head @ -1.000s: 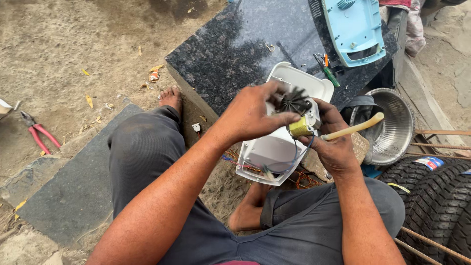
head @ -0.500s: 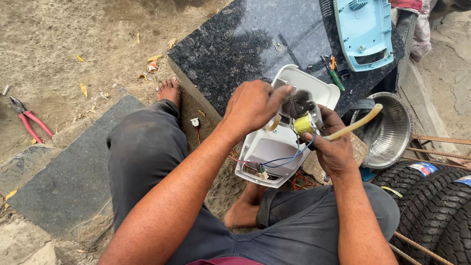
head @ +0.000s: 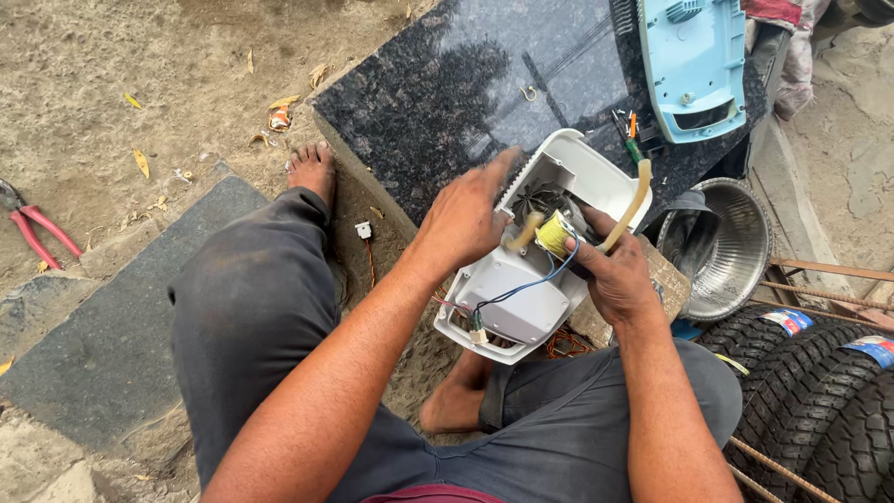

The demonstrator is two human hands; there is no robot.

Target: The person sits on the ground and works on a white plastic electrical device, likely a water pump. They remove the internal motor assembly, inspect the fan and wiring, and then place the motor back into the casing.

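Hands: right gripping yellow motor coil w/ tool, left unclenched on white housing.

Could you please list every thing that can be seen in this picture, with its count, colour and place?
casing: one, white, on the lap, under both hands
motor: one, yellow coil, at the casing, in the right hand
wires: several, blue and black, from motor over the casing
stick: one, tan, in the right hand
stone slab: one, black, ahead
cover: one, light blue, on the slab
bowl: one, steel, right of the casing
pliers: one, red handles, on the sand at left
tyres: two, black, lower right
left hand: on the casing
right hand: holds motor and stick
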